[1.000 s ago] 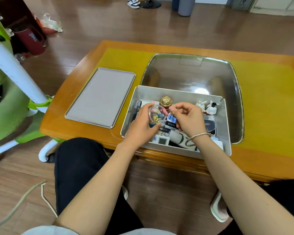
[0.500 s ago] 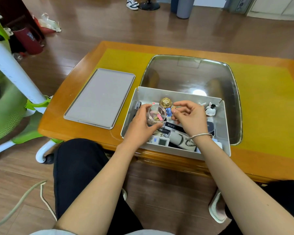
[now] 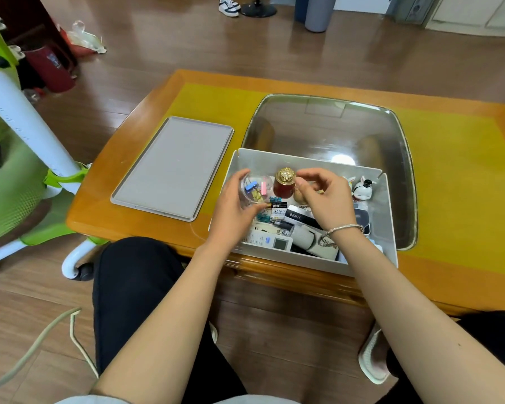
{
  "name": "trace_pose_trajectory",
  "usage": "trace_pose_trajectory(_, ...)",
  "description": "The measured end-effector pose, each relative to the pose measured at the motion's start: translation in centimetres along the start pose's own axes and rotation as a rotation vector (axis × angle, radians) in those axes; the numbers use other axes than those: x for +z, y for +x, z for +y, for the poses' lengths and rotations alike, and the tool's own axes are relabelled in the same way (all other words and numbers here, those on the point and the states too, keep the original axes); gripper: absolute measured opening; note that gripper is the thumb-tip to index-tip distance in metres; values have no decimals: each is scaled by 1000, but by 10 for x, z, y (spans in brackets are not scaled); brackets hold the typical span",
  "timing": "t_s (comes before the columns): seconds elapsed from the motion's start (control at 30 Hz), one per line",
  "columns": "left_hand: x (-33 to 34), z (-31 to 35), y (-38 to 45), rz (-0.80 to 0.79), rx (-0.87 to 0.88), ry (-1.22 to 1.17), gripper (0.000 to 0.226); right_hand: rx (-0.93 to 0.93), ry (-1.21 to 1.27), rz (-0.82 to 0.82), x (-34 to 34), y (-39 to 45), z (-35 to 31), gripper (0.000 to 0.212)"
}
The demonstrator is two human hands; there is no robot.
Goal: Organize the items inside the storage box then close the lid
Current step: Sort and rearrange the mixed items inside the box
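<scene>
Your left hand (image 3: 233,208) grips a small clear round container (image 3: 252,190) of coloured binder clips, fingers curled round its rim, at the far left of the storage box (image 3: 389,228). Your right hand (image 3: 325,196) hovers beside the gold-capped red bottle (image 3: 285,183), fingers loosely curled; I cannot tell whether it holds anything. The open box sits at the counter (image 3: 461,176) near edge. Its grey lid (image 3: 174,167) lies flat just left of it.
</scene>
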State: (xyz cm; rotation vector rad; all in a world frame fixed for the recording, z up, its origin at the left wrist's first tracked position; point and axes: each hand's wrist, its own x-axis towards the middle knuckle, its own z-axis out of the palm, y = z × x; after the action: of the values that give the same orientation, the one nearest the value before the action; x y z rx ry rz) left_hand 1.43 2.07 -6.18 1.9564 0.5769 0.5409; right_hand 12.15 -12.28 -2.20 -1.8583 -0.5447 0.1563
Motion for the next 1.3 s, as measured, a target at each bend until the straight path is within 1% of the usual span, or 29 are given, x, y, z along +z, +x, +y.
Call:
trace_pose_trajectory(0.07, -7, 1, 0, 67, 26, -31, 70, 22, -61, -6, -1, 0, 10, 20)
trace_pose_trajectory(0.13, -15, 2, 0, 169, 24, -98, 67, 36, -126, -42, 2, -1, 19, 21)
trace_pose_trajectory(0.23, -21, 1, -1, 278, -49, -175, 57, -5, -265, -97, 10, 1, 26, 19)
trace_pose_trajectory(0.33, -19, -1, 1, 306, -89, -182, 57, -61, -441, -195, 22, 6, 28, 14)
trace_pose_trajectory(0.43, -14, -1, -2, 327, -67, -194, 59, -117, -645, -321, 33, 12, 26, 19)
trace_pose_trajectory(0.6, -13, -7, -4, 347, 26, -106, 69, -184, -799, -465, 48, 20, 20, 29)
trace_pose_trajectory(0.67, -12, -8, -4, 357, 56, -65, 71, -197, -873, -528, 50, 23, 19, 28)
trace_pose_trajectory(0.77, -12, -11, -3, 412, 64, -17, 73, -192, -980, -584, 55, 27, 20, 22)
trace_pose_trajectory(0.83, -12, -10, -3, 400, 43, -28, 71, -178, -1018, -603, 61, 28, 21, 26)
trace_pose_trajectory(0.9, -12, -9, -2, 372, 20, -25, 69, -168, -1011, -606, 67, 29, 20, 25)
trace_pose_trajectory(1.0, -11, -8, -1, 366, -2, -1, 68, -146, -993, -653, 73, 32, 19, 9)
trace_pose_trajectory(1.07, -11, -9, -1, 360, -17, 23, 69, -84, -912, -661, 74, 33, 22, 4)
trace_pose_trajectory(1.1, -11, -9, -1, 354, -28, 31, 69, -54, -833, -633, 73, 33, 24, 7)
trace_pose_trajectory(1.23, -11, -6, -3, 344, -70, -15, 75, 18, -516, -397, 60, 37, 23, 12)
trace_pose_trajectory(1.3, -11, -7, -3, 352, -70, -8, 76, 30, -474, -393, 50, 41, 19, 13)
